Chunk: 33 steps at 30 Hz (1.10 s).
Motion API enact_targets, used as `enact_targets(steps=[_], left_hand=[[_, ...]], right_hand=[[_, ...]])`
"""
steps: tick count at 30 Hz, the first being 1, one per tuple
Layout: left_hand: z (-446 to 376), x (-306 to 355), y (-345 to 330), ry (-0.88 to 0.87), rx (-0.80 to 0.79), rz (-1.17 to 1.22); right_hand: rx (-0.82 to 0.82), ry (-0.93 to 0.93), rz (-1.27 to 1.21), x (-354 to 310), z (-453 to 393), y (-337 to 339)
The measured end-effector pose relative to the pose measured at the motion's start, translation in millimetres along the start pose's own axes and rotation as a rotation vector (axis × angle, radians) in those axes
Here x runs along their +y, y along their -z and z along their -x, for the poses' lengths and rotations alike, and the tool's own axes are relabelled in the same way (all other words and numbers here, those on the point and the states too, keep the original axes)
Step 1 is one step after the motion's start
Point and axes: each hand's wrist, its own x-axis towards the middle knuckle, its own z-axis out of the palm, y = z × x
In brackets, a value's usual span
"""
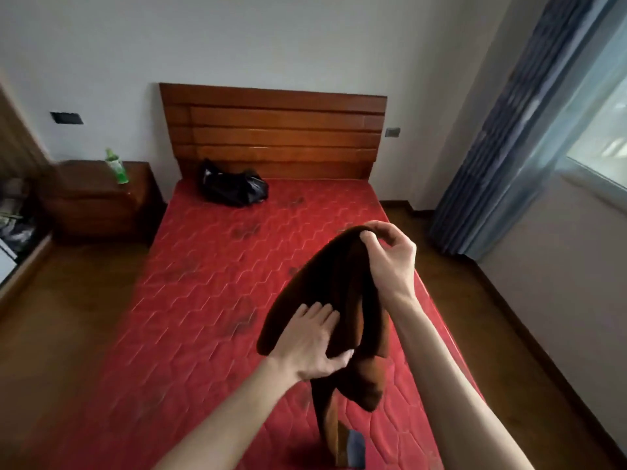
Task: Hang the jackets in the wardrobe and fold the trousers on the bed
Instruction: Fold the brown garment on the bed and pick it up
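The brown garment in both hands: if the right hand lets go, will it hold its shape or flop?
Likely flop: the brown garment drapes limply from the right hand pinching its top fold. Probably light, since a fingertip pinch holds it. The left hand grips the lower part, so that should stay.

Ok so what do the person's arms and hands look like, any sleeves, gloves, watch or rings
Both forearms are bare right down to the bottom of the picture, so no sleeve shows. The left hand and the right hand wear no gloves. No watch, bracelet or ring shows on either wrist or on the visible fingers. The picture is a little blurred, so a thin ring could go unseen.
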Motion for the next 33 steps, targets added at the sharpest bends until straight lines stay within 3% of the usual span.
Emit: enact_targets(steps=[3,8,14,19,24,30,33], left_hand=[[0.4,8.4,-6.2,0.221,-0.16,0.086],[-15.2,3.0,-17.7,0.475,0.189,0.427],[-28.4,-7.0,-13.8,0.428,0.205,0.401],[-30.1,-20.5,-3.5,0.666,0.275,0.658],[-40.6,-31.1,21.5,0.669,0.326,0.667],[-59.7,-33.9,41.8,0.623,0.285,0.613],[-56.9,-45.5,47.6,0.514,0.257,0.401]], right_hand=[[0.03,-0.025,-0.045,-7.8,-11.7,-16.4],[0.055,-0.062,-0.07,-8.1,-29.5,-19.3],[0.039,-0.113,-0.075,6.4,-48.2,-6.3],[-0.042,-0.148,0.052,34.1,-72.5,12.8],[-0.214,-0.339,0.195,74.6,-84.7,20.0],[-0.356,-0.414,0.207,101.9,-67.2,12.8],[-0.493,-0.449,0.213,102.5,-66.6,11.0]])
